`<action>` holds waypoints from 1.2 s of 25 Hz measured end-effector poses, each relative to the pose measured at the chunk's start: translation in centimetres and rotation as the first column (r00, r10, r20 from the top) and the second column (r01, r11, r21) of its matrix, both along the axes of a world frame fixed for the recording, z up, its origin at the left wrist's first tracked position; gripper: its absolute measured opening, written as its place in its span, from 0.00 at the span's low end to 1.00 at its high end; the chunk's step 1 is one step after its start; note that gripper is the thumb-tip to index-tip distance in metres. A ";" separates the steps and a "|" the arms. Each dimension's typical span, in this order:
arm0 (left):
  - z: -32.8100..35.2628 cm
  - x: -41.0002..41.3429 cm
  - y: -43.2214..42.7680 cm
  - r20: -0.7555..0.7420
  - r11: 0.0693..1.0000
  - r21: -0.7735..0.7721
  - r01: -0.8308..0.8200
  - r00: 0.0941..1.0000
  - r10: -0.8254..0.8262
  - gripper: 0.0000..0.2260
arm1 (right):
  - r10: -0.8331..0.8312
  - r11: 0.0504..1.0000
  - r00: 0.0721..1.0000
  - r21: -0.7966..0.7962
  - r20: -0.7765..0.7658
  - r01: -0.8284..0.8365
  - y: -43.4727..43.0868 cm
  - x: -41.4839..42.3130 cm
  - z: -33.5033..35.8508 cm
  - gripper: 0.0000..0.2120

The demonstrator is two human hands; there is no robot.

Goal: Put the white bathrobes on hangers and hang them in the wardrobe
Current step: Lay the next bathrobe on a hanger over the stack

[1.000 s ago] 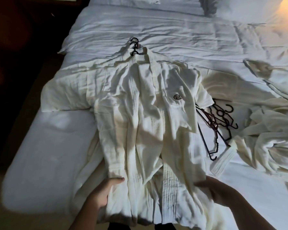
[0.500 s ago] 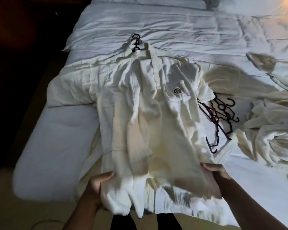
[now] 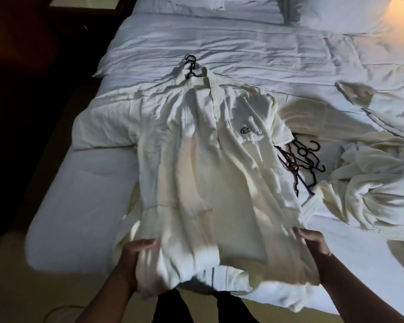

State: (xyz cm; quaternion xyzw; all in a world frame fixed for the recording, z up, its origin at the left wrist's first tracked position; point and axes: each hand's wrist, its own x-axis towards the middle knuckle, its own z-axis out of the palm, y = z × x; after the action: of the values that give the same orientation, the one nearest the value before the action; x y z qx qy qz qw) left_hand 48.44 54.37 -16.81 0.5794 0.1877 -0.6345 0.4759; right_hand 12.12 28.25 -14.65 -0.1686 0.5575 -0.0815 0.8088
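Fingers (image 3: 147,244) of the left hand (image 3: 135,262) are curled into the bunched lower hem of the white waffle-weave bathrobe (image 3: 208,171), while the right hand (image 3: 313,243) grips the hem's other corner. That robe lies front-up and lengthwise on the white-sheeted bed (image 3: 79,183), with black plastic hanger hooks (image 3: 189,65) poking out at its collar. Just right of it lies a tangle of loose dark hangers (image 3: 299,159), and beyond them a second, crumpled cream bathrobe (image 3: 371,194).
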 end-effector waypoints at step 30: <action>-10.6 0.3 11.2 0.538 0.884 0.450 0.130 0.750 -0.384 0.06 | 0.221 0.909 0.876 -0.236 -0.430 -0.345 9.8 18.4 -12.2 0.14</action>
State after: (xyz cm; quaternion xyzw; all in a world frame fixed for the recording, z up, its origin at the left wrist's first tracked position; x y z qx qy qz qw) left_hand 48.73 65.60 -27.39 0.8553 0.0604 -0.4227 0.2935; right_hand 30.57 38.07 -26.87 -0.3847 0.6581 -0.0105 0.6472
